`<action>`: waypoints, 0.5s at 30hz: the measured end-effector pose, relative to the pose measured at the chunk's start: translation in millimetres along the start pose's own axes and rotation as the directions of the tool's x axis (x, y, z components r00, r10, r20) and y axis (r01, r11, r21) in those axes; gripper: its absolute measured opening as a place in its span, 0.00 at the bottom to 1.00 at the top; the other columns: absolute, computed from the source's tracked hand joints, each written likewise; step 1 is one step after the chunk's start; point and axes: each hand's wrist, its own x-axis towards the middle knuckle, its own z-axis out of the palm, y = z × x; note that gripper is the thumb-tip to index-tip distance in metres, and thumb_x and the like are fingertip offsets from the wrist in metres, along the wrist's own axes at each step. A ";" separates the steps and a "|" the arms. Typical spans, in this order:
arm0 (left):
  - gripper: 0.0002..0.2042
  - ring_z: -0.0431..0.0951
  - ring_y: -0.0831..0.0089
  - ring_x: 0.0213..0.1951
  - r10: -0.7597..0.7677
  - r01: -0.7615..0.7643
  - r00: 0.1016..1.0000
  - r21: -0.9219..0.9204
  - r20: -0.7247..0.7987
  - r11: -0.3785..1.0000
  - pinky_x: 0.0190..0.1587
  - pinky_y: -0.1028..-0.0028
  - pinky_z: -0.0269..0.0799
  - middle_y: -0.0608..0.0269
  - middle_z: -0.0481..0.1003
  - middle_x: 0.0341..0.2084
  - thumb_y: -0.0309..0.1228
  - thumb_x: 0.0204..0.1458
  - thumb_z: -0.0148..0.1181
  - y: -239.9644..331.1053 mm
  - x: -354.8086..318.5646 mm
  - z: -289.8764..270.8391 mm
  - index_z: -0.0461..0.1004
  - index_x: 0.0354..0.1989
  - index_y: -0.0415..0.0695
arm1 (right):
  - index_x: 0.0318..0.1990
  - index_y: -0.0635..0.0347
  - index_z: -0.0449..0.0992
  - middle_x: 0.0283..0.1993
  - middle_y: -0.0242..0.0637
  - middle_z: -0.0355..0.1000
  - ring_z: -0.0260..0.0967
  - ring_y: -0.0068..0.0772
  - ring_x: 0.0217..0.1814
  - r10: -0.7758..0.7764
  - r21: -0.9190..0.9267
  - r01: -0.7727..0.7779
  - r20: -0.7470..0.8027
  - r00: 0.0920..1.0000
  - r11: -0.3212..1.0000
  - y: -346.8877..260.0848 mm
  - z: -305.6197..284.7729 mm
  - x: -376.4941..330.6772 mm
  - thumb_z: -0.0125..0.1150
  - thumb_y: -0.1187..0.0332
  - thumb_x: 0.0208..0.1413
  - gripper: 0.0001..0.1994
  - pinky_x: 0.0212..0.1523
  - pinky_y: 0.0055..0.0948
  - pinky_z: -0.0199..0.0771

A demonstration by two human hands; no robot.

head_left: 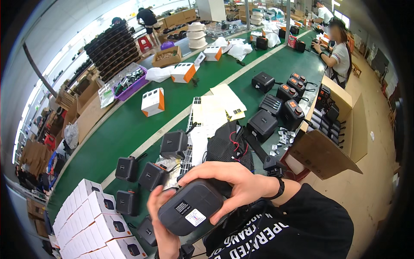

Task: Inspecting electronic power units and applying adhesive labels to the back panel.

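Both my hands hold a black, rounded, box-shaped device, its flat face with a dark label and a white label turned up. My left hand grips it from the left and below. Wrapped over its far edge is my right hand, the thumb on its near right side. Similar black devices with wrist straps stand just beyond, on the green table. A black mesh bag with thin red wires lies past my right hand.
White retail boxes are stacked at near left. More devices with orange buttons stand at right, beside an open cardboard box full of parts. Yellow sheets lie mid-table. A purple basket is farther left; a co-worker sits far right.
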 end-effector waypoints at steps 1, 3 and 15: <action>0.38 0.61 0.55 0.54 0.217 -0.208 0.975 0.141 -0.052 0.968 0.55 0.57 0.57 0.47 0.61 0.52 0.61 0.48 0.42 0.6 -1.0 1.5 0.52 0.59 0.40 | 0.51 0.66 0.66 0.51 0.43 0.66 0.65 0.41 0.52 0.000 -0.002 0.000 -0.005 1.000 1.000 0.3 -0.6 -1.3 0.73 0.62 0.33 0.35 0.52 0.34 0.64; 0.40 0.59 0.59 0.56 0.425 -0.392 0.903 0.283 -0.066 0.875 0.59 0.61 0.51 0.49 0.61 0.52 0.60 0.45 0.49 5.0 -2.1 5.4 0.54 0.58 0.38 | 0.51 0.67 0.66 0.52 0.43 0.66 0.64 0.42 0.53 -0.044 -0.073 0.044 0.001 0.999 0.996 1.9 -1.4 -4.1 0.73 0.62 0.32 0.35 0.52 0.35 0.64; 0.33 0.63 0.58 0.51 0.487 -0.473 0.839 0.767 0.242 0.434 0.52 0.64 0.59 0.51 0.65 0.47 0.34 0.29 0.73 49.3 -19.6 5.8 0.68 0.49 0.38 | 0.54 0.66 0.62 0.50 0.46 0.65 0.62 0.46 0.53 -0.170 -0.106 0.172 0.032 0.985 0.979 6.9 13.2 -1.3 0.71 0.61 0.35 0.36 0.56 0.39 0.58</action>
